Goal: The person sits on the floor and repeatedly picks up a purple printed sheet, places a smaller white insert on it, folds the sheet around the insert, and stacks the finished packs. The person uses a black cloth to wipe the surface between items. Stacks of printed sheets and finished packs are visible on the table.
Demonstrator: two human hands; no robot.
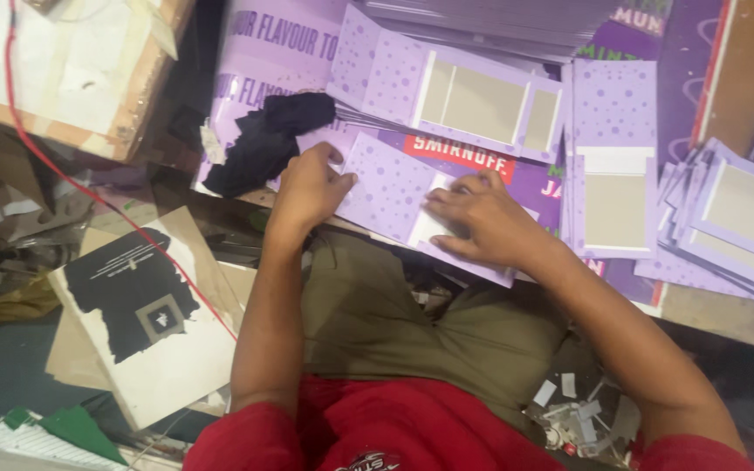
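A lilac dotted card piece [390, 194] lies flat on a purple printed sheet [272, 48] in front of me. My left hand [307, 185] rests on the card's left edge, fingers curled against it. My right hand [482, 218] presses flat on the card's right half, fingers spread toward a white patch. Both hands touch the same card. A dark crumpled cloth [265, 139] lies just left of my left hand.
Stacks of similar lilac cards with grey windows sit at the back [473, 96], at the right [613, 166] and far right [735, 218]. A wooden-edged board [71, 70] and red cord [54, 161] are at the left. A black-and-white card [146, 314] lies on the floor.
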